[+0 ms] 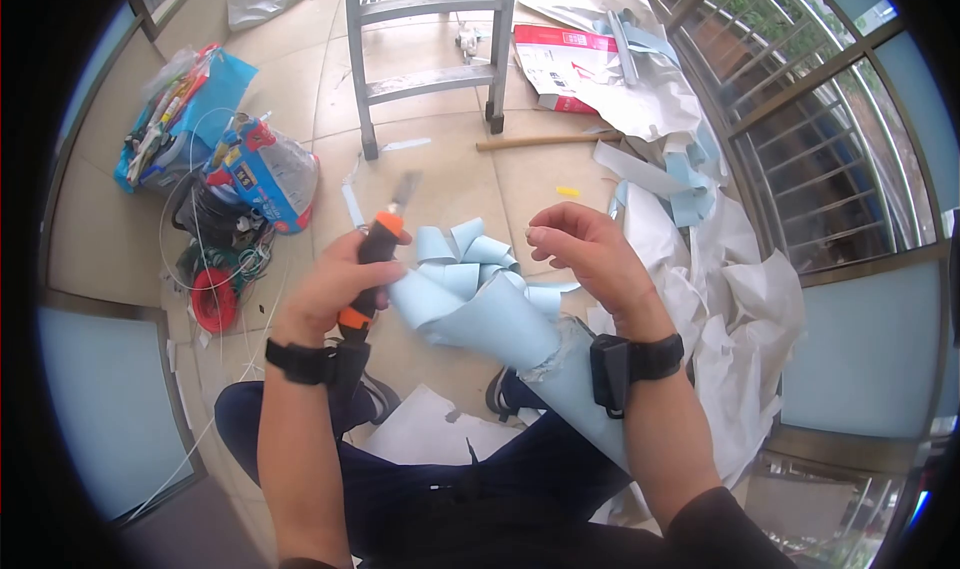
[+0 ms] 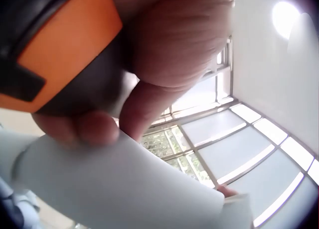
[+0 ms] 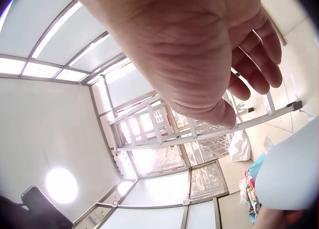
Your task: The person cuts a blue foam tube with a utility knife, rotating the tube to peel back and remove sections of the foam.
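In the head view the left hand (image 1: 345, 279) grips a black and orange tool (image 1: 383, 239) with a blurred metal blade pointing up and away. Its thumb lies by the edge of a light blue sheet (image 1: 490, 319), which curls from there down toward the right forearm and has a torn, whitish patch. The left wrist view has the tool's orange part (image 2: 75, 45) and the fingers against the sheet (image 2: 119, 184). The right hand (image 1: 590, 254) is raised above the sheet's right side, fingers loosely bent, holding nothing. In the right wrist view its palm (image 3: 194, 55) faces the camera.
Curled blue strips (image 1: 465, 259) lie on the tiled floor beyond the sheet. A ladder (image 1: 430, 89) stands ahead. Bags (image 1: 275, 174) and red cord (image 1: 213, 301) are at left; crumpled white sheeting (image 1: 720, 309), a red and white box (image 1: 565, 64) and a stick (image 1: 540, 142) at right.
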A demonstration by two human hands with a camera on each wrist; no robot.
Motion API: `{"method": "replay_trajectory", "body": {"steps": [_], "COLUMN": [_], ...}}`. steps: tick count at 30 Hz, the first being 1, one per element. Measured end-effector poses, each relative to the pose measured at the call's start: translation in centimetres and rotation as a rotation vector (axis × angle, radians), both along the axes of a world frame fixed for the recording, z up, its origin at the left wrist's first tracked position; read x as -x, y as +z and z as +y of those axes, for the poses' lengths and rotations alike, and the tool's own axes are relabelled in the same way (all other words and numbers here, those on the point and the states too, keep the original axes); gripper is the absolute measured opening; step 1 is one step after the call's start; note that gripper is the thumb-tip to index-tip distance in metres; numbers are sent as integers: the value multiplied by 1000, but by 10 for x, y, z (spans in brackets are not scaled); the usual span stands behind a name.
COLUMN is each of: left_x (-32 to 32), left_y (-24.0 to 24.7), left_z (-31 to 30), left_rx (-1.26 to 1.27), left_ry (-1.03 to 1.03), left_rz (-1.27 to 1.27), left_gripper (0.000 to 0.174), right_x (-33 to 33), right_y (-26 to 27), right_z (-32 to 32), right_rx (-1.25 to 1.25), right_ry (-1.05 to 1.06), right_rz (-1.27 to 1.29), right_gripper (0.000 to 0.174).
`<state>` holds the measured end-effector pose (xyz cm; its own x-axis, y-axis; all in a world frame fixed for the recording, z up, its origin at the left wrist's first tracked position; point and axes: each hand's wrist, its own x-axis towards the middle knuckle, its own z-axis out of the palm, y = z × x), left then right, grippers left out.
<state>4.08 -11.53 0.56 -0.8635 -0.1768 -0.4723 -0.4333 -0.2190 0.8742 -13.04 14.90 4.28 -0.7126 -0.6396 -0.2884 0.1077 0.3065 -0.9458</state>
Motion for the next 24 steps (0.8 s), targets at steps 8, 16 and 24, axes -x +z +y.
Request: {"method": "replay_trajectory", "body": {"steps": [8,16,24], "left_x": [25,35,-1], "left_y": [63,19,22], "left_z": [3,16,87], "left_rx": [-60,557,105], "left_ry": [265,276,63], "left_rz": [431,93,90], "left_gripper": [40,35,46], "right_x": [-6,-5,2], "right_y": [9,-4,-4], "right_z": [-9,-2,-3], "right_rx": [-59,-93,-322], "right_ry": [127,247,262], "right_rz": [-150,14,99], "right_gripper": [35,70,50]}}
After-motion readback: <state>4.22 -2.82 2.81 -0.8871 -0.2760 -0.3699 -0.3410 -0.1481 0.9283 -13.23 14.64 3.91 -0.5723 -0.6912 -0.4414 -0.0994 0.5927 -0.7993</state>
